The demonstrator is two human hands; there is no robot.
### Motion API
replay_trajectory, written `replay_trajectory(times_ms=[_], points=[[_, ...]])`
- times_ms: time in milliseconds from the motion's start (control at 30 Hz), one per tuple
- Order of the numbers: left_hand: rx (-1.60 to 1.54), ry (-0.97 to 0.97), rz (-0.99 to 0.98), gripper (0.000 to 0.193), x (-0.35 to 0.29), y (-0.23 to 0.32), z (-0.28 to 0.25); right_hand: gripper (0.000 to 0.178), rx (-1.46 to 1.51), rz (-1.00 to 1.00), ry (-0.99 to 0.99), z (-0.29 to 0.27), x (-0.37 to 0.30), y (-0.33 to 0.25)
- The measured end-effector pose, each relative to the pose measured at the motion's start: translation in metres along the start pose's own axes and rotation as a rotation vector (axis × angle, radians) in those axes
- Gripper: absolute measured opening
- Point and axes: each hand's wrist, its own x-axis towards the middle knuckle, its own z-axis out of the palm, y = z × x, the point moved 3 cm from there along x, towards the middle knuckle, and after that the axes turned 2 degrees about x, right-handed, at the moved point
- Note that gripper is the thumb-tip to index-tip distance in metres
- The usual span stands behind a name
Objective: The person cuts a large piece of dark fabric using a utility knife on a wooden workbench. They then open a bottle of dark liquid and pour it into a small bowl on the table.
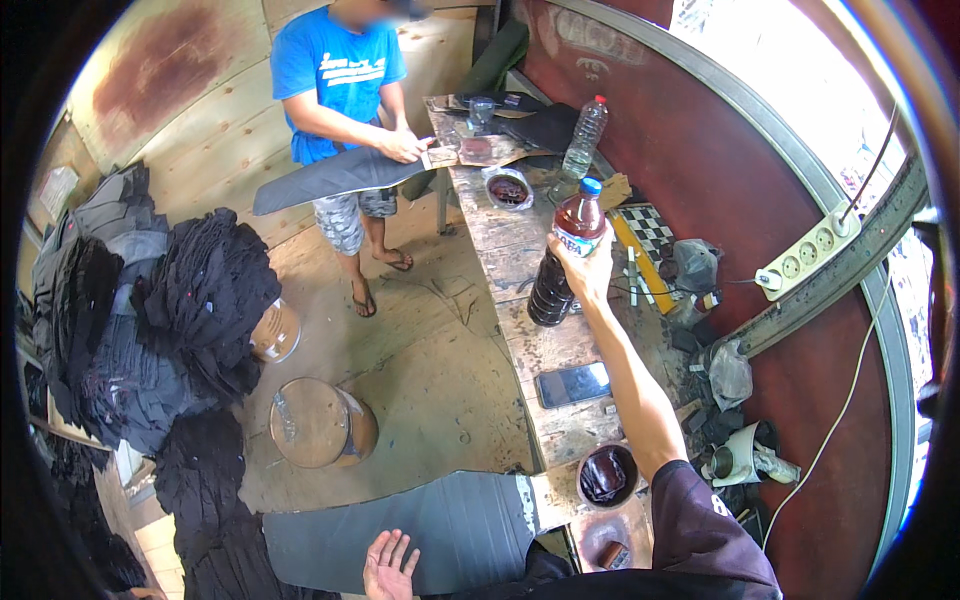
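Observation:
My right hand (588, 262) is wrapped round the middle of a plastic bottle (550, 292) with a blue cap and dark liquid inside, at the bench. Whether its base touches the wood I cannot tell. At the lower edge my left hand (391, 568) is open, fingers apart, over a dark grey sheet piece (420, 525). That piece's right end, with a pale rough edge, reaches the bench. A bowl of dark, thick stuff (606, 476) stands near this end, by a small brownish block (613, 556). Between bowl and bottle lies a phone (573, 386).
Across the bench (500, 270) a person in a blue shirt (340, 75) holds another dark sheet piece (320, 178). A clear bottle (585, 140) and a second bowl (508, 190) stand farther off. Dark sheets (200, 300) are heaped left, near a round-topped drum (315, 425). A power strip (812, 255) hangs right.

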Motion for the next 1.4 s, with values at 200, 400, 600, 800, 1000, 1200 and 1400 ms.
replay_trajectory(times_ms=[200, 400, 600, 800, 1000, 1200, 1400], points=[[-0.015, -0.013, -0.021, 0.054, 0.01, 0.001, 0.011, 0.094, 0.083, -0.148, 0.074, 0.031, 0.036, 0.014], [0.007, -0.056, -0.056, 0.059, 0.002, -0.002, 0.013, 0.092, 0.065, -0.185, 0.12, 0.081, 0.064, 0.04], [0.055, -0.021, -0.06, 0.062, -0.01, -0.009, 0.01, 0.089, 0.068, -0.178, 0.125, 0.105, 0.07, 0.063], [0.061, -0.042, -0.082, 0.064, -0.003, -0.013, 0.011, 0.091, 0.047, -0.212, 0.089, 0.11, 0.068, 0.076], [0.09, -0.027, -0.069, 0.06, 0.013, -0.013, 0.02, 0.096, 0.013, -0.211, 0.039, 0.106, 0.073, 0.084], [-0.045, -0.13, -0.057, 0.065, 0.022, -0.007, 0.032, 0.112, -0.028, -0.206, -0.013, 0.1, 0.07, 0.092], [-0.261, -0.289, -0.077, 0.071, 0.037, 0.003, 0.06, 0.116, 0.124, 0.184, 0.118, 0.061, 0.016, 0.049]])
